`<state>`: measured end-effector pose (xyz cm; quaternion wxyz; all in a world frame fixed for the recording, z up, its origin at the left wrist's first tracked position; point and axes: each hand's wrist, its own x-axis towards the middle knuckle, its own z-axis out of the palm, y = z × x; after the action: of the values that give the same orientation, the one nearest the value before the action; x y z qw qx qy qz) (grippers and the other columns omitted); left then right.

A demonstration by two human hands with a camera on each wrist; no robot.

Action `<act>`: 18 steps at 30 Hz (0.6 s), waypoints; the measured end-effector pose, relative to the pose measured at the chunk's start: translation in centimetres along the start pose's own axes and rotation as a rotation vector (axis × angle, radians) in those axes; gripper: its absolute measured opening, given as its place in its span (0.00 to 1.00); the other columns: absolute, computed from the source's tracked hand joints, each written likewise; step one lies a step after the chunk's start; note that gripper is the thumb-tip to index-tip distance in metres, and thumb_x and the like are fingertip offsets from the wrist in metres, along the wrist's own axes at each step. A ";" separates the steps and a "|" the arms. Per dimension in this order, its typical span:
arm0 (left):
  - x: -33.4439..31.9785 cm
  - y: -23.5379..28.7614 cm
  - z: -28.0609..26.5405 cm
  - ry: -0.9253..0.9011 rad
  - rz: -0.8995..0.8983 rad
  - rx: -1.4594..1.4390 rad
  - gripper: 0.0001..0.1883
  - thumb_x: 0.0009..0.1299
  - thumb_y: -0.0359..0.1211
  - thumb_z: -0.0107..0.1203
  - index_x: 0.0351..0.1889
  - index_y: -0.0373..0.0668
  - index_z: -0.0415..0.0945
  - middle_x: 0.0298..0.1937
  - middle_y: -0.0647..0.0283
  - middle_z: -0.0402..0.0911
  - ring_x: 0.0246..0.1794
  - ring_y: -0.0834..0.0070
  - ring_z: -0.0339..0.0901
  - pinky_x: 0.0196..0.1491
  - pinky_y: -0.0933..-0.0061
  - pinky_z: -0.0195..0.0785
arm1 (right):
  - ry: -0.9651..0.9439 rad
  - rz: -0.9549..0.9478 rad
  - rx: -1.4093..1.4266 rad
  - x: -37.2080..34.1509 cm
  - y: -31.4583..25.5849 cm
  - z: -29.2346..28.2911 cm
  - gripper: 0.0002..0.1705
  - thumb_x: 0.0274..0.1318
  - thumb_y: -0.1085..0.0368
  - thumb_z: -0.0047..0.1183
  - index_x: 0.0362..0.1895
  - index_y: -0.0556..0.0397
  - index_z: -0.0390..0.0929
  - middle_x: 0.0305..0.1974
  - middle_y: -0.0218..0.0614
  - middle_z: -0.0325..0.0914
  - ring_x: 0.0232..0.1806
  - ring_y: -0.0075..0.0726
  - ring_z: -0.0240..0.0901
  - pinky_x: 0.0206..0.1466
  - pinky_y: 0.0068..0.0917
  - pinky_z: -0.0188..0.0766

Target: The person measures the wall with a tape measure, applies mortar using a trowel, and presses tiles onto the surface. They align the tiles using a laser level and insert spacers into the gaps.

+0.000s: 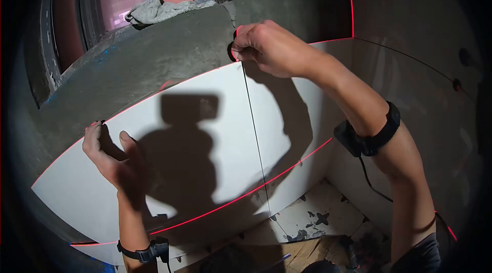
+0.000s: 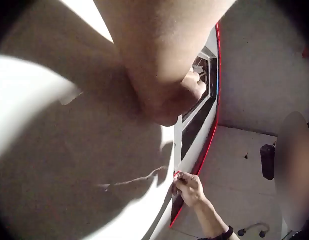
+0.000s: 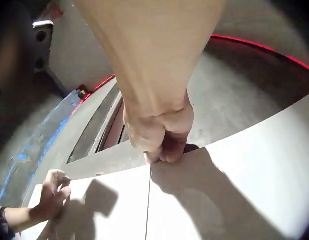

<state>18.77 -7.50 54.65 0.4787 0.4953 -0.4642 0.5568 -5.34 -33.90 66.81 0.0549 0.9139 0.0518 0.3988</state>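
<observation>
A large white wall tile stands against the grey wall, and a second white tile adjoins it on the right along a thin dark joint. My left hand is at the first tile's upper edge, its fingers reaching up to the rim and its thumb raised apart. At the top of the joint is my right hand, its fingers and thumb bent together, with red laser light on the fingertips. In the right wrist view those curled fingers meet the tile's top edge; I cannot tell whether they pinch something small.
Red laser lines cross the tiles and walls. Above is a window with a grey cloth on its sill. Floor tiles with dark cross-shaped spacers lie below, beside a wooden board. A tiled wall closes the right side.
</observation>
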 end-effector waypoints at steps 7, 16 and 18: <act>-0.1 -0.5 0.3 0.036 -0.009 -0.015 0.25 0.72 0.17 0.52 0.67 0.25 0.62 0.68 0.46 0.65 0.72 0.57 0.68 0.74 0.59 0.65 | 0.042 -0.012 -0.020 -0.2 -0.2 0.1 0.08 0.44 0.82 0.54 0.31 0.62 0.78 0.32 0.49 0.78 0.36 0.62 0.74 0.41 0.50 0.70; -0.1 -0.9 0.0 0.018 0.067 0.033 0.24 0.70 0.20 0.53 0.65 0.24 0.64 0.67 0.43 0.64 0.71 0.53 0.67 0.70 0.60 0.72 | 0.001 0.085 0.081 -0.4 -0.1 -0.2 0.08 0.47 0.81 0.49 0.31 0.61 0.78 0.28 0.52 0.78 0.31 0.60 0.71 0.37 0.48 0.67; -0.1 -0.8 -0.1 0.002 0.073 0.075 0.25 0.70 0.20 0.53 0.65 0.24 0.64 0.66 0.43 0.64 0.71 0.52 0.67 0.70 0.60 0.72 | 0.014 0.068 0.060 -0.4 0.2 0.1 0.07 0.50 0.80 0.50 0.32 0.61 0.79 0.29 0.51 0.78 0.31 0.57 0.72 0.38 0.47 0.68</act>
<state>19.60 -7.31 54.63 0.4394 0.4952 -0.4603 0.5915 -5.55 -34.15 66.49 0.0136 0.9136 0.0331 0.4051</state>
